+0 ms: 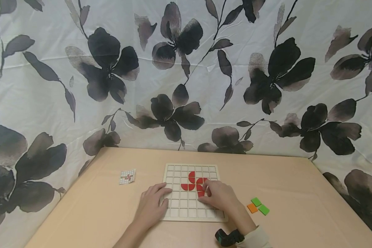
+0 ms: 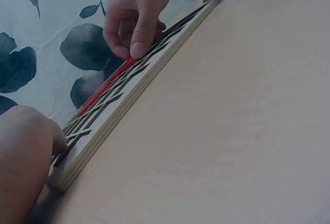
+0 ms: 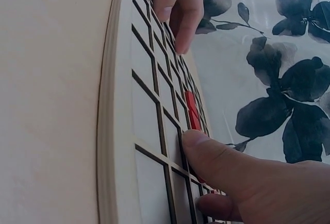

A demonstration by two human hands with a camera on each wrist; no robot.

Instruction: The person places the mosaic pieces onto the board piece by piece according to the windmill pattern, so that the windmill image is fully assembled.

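Observation:
A square grid board [image 1: 181,209] lies on the table under both hands. Several red quarter-round tiles [image 1: 188,187] sit in its cells, forming a petal-like pattern around the middle. My right hand [image 1: 218,196] reaches over the board's right half, thumb and fingers bent around a red tile [image 1: 201,194] and pinching it at the grid. In the left wrist view, the right hand [image 2: 139,18] has its thumb tip down at the red row. My left hand [image 1: 152,205] rests on the board's left edge, fingers relaxed over the outer cells.
A small printed pattern card [image 1: 127,176] lies left of the board. To the right are two green tiles [image 1: 264,209] and an orange tile [image 1: 252,208], close to the right forearm. A floral cloth [image 1: 223,86] hangs behind the table [image 1: 90,206].

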